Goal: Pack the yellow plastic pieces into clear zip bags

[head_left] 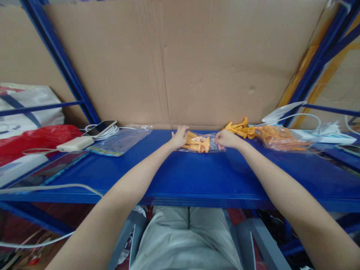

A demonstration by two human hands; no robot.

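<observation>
On the blue shelf lies a clear plastic bag [213, 145] with several orange-yellow plastic pieces [197, 143] inside, flared at their ends. My left hand [179, 138] rests at the bag's left end, its fingers stretched out beside the pieces. At the other end, the fingers of my right hand [223, 139] are closed on the edge of the bag. Just beyond my right hand sits a loose pile of similar orange pieces [241, 129]. What the pieces are I cannot tell.
A larger clear bag of orange pieces [281, 138] lies to the right. On the left are an empty clear bag [120, 140], a phone [100, 129], a white power bank [75, 144] and cables. Cardboard [197, 67] backs the blue shelf [197, 180], between blue metal posts.
</observation>
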